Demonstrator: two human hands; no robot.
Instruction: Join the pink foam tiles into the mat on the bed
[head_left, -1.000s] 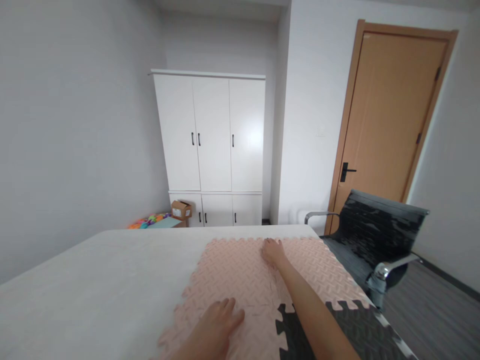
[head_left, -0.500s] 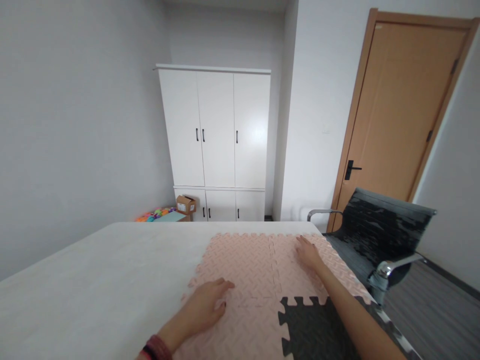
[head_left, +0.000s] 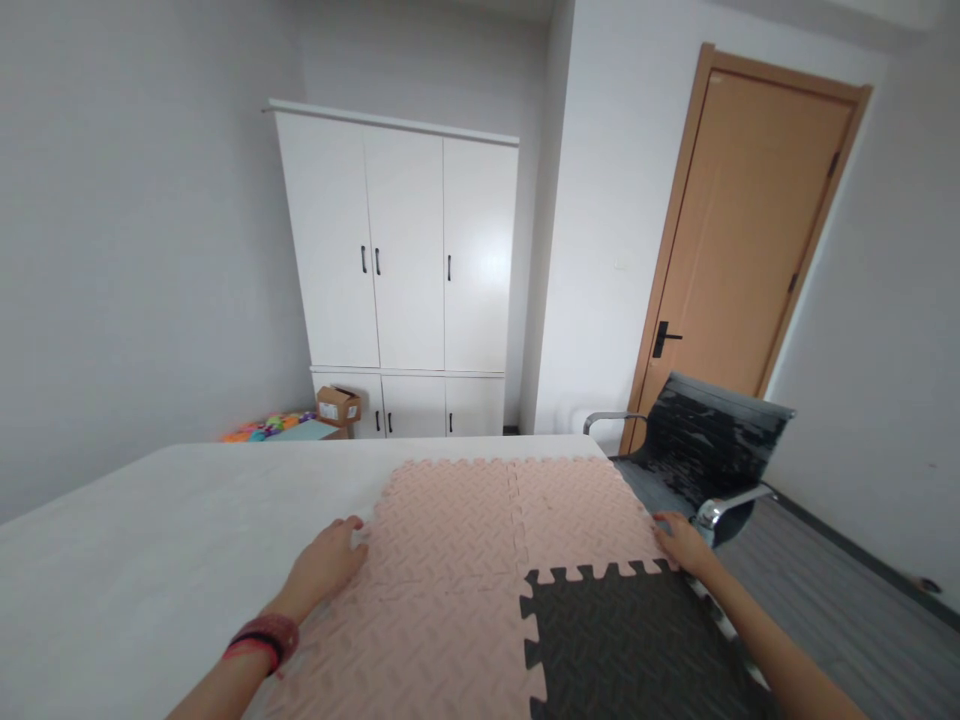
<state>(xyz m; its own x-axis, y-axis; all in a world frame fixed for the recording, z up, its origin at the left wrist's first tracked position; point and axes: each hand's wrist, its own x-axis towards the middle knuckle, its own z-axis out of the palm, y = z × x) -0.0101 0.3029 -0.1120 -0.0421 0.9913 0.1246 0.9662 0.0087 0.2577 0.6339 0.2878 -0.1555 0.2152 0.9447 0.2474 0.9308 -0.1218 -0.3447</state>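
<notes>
- The left hand (head_left: pixel 324 566) lies flat with loose fingers at the left edge of the pink mats (head_left: pixel 457 560), fingertips touching the toothed border at about 9 o'clock of the mat block; it grasps nothing.
- A red and dark wristband (head_left: pixel 261 638) sits on the left wrist.
- The right hand (head_left: pixel 679 540) rests at the right edge of the block, at about 3 o'clock, where the pink mats meet the black mat (head_left: pixel 622 645); its fingers touch the edge, and I cannot tell whether they pinch it or merely press on it.
- The mats lie flat on the grey table (head_left: pixel 150 540), toward its right half: 3 pink tiles are interlocked, 2 at the far side and 1 near left, with the black mat filling the near right corner at 5 o'clock.
- The black mat's teeth mesh with the pink mats along its far and left sides.
- A black chair (head_left: pixel 705 450) with chrome arms stands just beside the table at 2 o'clock.
- A white cupboard (head_left: pixel 401 270) stands against the far wall at 12 o'clock, with a small cardboard box (head_left: pixel 337 405) and bright toys (head_left: pixel 262 428) on the floor by its left foot.
- A brown door (head_left: pixel 742 240) is at 1 o'clock, behind the chair.
</notes>
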